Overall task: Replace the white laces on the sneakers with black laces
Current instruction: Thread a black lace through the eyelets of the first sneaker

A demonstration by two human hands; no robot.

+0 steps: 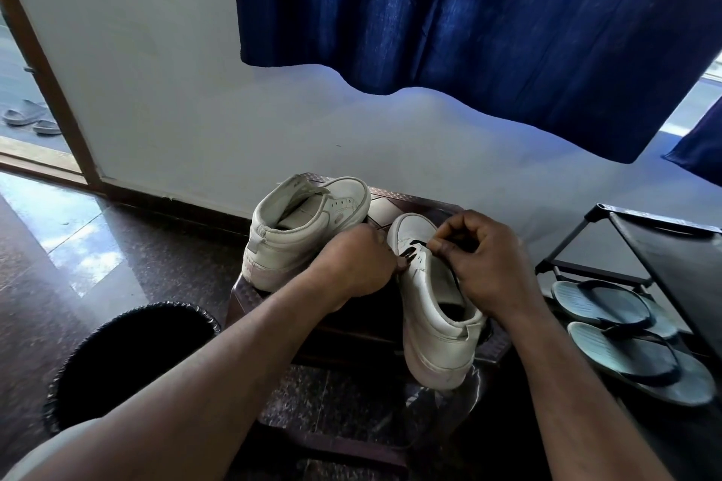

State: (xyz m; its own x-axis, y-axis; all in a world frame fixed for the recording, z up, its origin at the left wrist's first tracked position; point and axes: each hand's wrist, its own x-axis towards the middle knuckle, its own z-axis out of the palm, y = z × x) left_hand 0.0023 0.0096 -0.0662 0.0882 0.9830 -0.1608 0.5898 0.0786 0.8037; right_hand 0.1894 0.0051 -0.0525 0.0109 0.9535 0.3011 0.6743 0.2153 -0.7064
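Pinches the black lace (pixel 416 248) tight with the right hand (pixel 484 258), at the front eyelets of the near sneaker (pixel 437 316); grips that sneaker's left eyelet row with the left hand (pixel 353 266). Risks one lace end too short from uneven pulling, or tipping the sneaker off the stool (pixel 390 207), heel seemingly past the edge. Has the lace directly between both hands, the other sneaker (pixel 308 230) just beside.
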